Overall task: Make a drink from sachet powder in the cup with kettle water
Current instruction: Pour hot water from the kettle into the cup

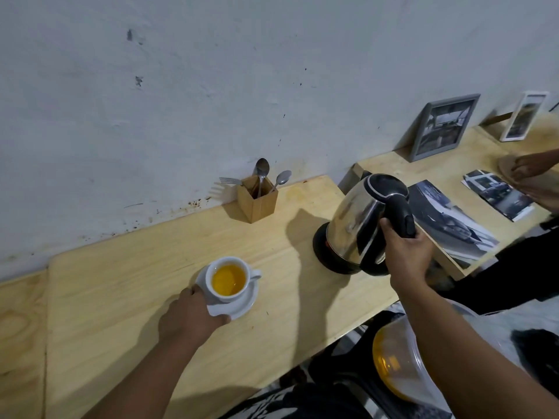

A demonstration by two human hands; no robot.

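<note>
A white cup (pixel 227 279) filled with orange-yellow liquid is seen at lower centre of the frame, standing on a white saucer (pixel 239 308) on the pale wooden tabletop (pixel 121 297). The saucer's near edge is gripped by the left hand (pixel 193 320), thumb on the rim, with the fingers curled against the cup's side. To the right of centre, a steel kettle (pixel 357 225) with a black lid is seated on its black base (pixel 326 255); its black handle is wrapped by the closed right hand (pixel 406 249). Behind, near the wall, a wooden holder (pixel 257 201) containing spoons and a fork is placed. Framed pictures (pixel 444 128) are leaned against the wall at upper right, and printed photographs (pixel 453 222) are laid flat beside the kettle.
</note>
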